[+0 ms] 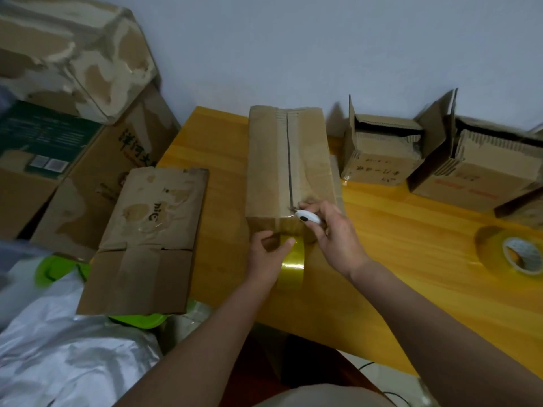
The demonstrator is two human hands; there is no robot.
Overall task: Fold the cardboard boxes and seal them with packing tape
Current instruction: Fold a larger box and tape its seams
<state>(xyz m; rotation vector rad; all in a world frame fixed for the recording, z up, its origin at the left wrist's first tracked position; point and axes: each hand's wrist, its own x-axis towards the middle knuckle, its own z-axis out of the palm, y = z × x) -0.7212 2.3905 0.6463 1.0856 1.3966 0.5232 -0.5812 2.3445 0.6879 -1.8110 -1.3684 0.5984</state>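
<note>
the yellow bench [411,245] carries the folded cardboard box [289,168] at centre. left hand [266,254] pinches the tape roll [291,259] against its near end; right hand [332,230] grips a white cutter [307,216] at the seam. keep the tape taut and cut cleanly at the edge.

Right fingers [318,214] pinch a white cutter [308,216] at the tall box's [289,163] near top edge, with the box itself walling off everything ahead of them. Open yellow tabletop [411,230] lies to their right, until the tape roll [512,252] and the two open-flapped boxes [382,148] by the wall. Left of the left fingers [270,240], a bare strip of table runs up to the flattened carton [150,239].
</note>
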